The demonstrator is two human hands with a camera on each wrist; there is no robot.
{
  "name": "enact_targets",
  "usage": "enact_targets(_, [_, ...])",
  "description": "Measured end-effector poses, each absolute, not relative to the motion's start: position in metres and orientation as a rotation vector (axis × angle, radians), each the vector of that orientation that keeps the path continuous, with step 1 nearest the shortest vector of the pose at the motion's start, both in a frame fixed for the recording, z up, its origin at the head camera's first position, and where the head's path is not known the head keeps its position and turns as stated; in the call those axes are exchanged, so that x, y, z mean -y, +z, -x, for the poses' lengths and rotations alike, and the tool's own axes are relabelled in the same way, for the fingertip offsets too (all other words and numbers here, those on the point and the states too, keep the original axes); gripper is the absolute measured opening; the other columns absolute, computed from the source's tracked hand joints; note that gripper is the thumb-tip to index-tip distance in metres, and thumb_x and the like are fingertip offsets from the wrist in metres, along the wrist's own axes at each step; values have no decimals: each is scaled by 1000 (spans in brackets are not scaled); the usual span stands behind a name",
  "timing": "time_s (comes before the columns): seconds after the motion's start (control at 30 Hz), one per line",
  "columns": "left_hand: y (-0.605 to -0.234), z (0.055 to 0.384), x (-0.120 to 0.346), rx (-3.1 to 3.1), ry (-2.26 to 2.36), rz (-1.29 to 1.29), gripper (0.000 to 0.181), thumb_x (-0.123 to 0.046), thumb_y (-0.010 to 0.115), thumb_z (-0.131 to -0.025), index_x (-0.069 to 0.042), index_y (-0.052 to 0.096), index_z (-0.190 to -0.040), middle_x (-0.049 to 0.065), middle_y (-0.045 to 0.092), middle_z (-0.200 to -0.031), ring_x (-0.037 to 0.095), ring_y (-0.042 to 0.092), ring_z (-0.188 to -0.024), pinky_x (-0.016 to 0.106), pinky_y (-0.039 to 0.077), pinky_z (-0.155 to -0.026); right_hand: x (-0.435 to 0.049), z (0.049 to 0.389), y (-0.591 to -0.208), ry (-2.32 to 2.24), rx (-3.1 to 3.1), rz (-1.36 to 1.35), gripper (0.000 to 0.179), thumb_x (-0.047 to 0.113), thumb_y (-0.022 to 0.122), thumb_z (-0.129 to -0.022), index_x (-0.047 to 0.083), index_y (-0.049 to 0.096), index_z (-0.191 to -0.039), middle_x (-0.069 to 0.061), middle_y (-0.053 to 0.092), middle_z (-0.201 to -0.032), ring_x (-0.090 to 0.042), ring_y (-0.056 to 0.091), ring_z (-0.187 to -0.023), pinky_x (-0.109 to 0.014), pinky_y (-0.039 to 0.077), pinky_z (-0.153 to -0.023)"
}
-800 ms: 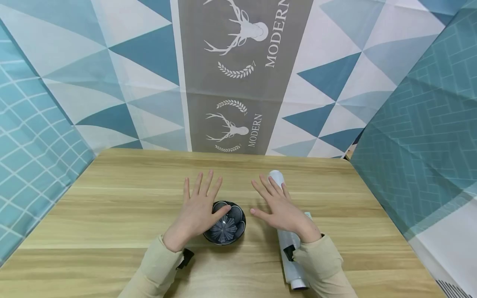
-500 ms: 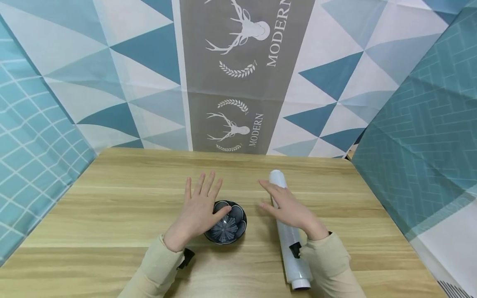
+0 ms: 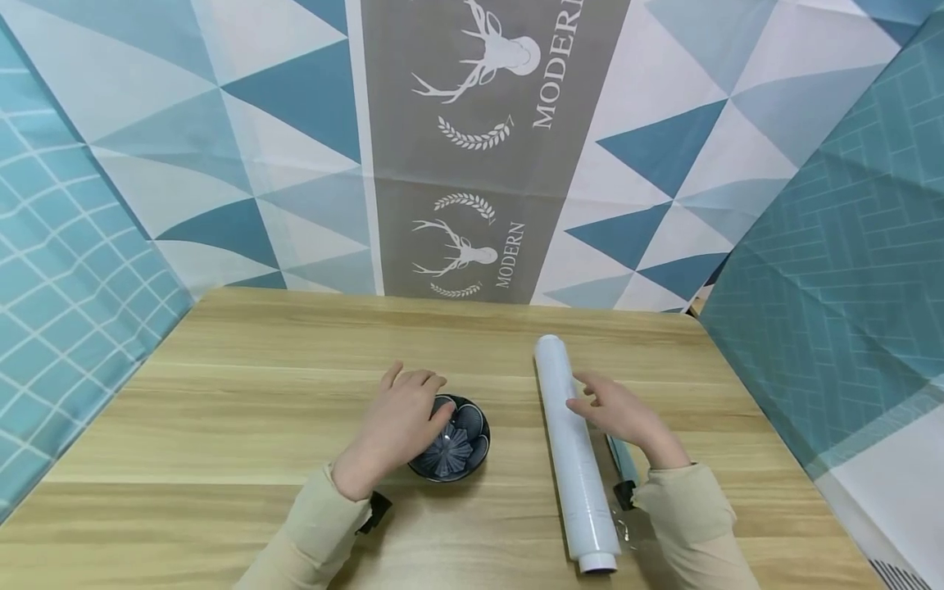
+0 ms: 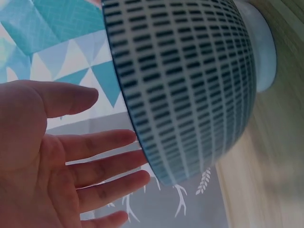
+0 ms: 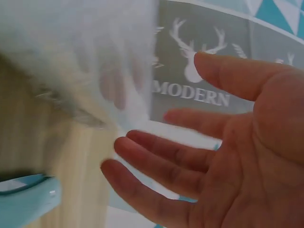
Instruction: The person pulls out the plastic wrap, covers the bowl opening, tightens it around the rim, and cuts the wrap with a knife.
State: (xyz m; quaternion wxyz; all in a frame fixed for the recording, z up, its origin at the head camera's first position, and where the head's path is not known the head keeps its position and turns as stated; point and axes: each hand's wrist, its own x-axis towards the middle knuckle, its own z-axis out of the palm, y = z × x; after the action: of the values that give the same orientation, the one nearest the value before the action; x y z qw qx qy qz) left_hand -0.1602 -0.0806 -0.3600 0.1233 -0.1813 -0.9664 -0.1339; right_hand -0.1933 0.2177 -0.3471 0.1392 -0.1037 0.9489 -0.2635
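A round bowl [image 3: 470,424], dark blue with a flower pattern inside, stands upright on the table. Dashed stripes cover its outer wall in the left wrist view. My left hand [image 3: 391,430] hovers at the bowl's left rim, thumb over the edge and fingers slightly bent; nothing is in its grip. To the right lies a long roll of plastic wrap [image 3: 577,463]. Beside its right flank is my right hand [image 3: 627,414], loosely curved and holding nothing, fingertips close to the film. Contact with the roll cannot be made out. A slim teal item [image 3: 624,459] lies partly hidden below the right wrist.
The wooden table [image 3: 280,344] ends at a patterned cloth backdrop [image 3: 457,164]. Teal cloths hang at the left and right. A crumpled transparent scrap [image 3: 622,528] shows near the roll's lower end.
My right hand has shifted right from above the plastic wrap roll to its right side, uncovering the film. The left hand's spread fingers have bent toward the bowl.
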Motion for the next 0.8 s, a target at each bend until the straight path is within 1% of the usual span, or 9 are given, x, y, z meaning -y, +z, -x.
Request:
enact_targets(0.03, [-359, 160, 79, 2809, -406, 531, 35, -34, 55, -87, -9, 61, -111, 7, 62, -111, 25, 55, -108, 47, 27, -105, -218, 194, -349, -748, -2730, 265, 64, 34, 50, -92, -3, 29, -139, -28, 46, -126, -37, 54, -104, -39, 51, -72])
enact_targets(0.1, [-359, 159, 77, 2790, -426, 546, 32, -31, 56, -87, -9, 63, -109, 6, 64, -107, 25, 57, -104, 46, 32, -101, -218, 195, -354, -738, -2703, 209, 67, 39, 51, -90, -4, 30, -137, -26, 51, -120, -30, 59, -94, -39, 51, -70])
enact_targets(0.2, [-359, 159, 73, 2766, -449, 588, 27, -25, 57, -86, -8, 64, -106, 6, 65, -101, 23, 60, -98, 43, 40, -93, -218, 198, -360, -791, -2651, 131, 71, 43, 52, -89, -5, 30, -136, -23, 54, -113, -22, 62, -81, -37, 52, -67])
enact_targets(0.33, [-361, 158, 68, 2730, -443, 650, 21, -20, 57, -85, -7, 66, -100, 5, 67, -93, 21, 63, -88, 41, 47, -81, -219, 202, -368, -907, -2596, 51, 76, 43, 55, -87, -7, 25, -136, -29, 49, -120, -25, 63, -83, -38, 53, -67])
enact_targets(0.4, [-362, 157, 66, 2710, -430, 674, 20, -20, 58, -85, -7, 66, -97, 4, 66, -88, 20, 63, -83, 39, 48, -77, -220, 204, -371, -926, -2578, 32, 76, 44, 56, -86, -8, 27, -134, -29, 48, -121, -26, 62, -85, -38, 54, -67])
enact_targets(0.47, [-363, 156, 63, 2696, -422, 694, 19, -21, 58, -85, -7, 66, -95, 3, 66, -86, 19, 62, -81, 38, 48, -74, -222, 205, -374, -942, -2556, 11, 74, 46, 57, -85, -8, 33, -130, -27, 51, -117, -25, 62, -85, -38, 54, -67])
enact_targets(0.6, [-364, 156, 59, 2690, -428, 719, 20, -22, 58, -85, -7, 66, -96, 2, 65, -85, 19, 62, -80, 38, 49, -73, -226, 208, -377, -971, -2505, -13, 67, 49, 57, -84, -5, 42, -120, -17, 56, -102, -21, 61, -77, -37, 53, -64])
enact_targets(0.8, [-366, 159, 57, 2702, -441, 736, 19, -21, 59, -85, -7, 66, -96, 2, 64, -84, 19, 61, -79, 38, 48, -73, -229, 214, -382, -1071, -2436, -6, 61, 46, 58, -84, -5, 43, -113, -16, 55, -96, -20, 62, -71, -37, 54, -62])
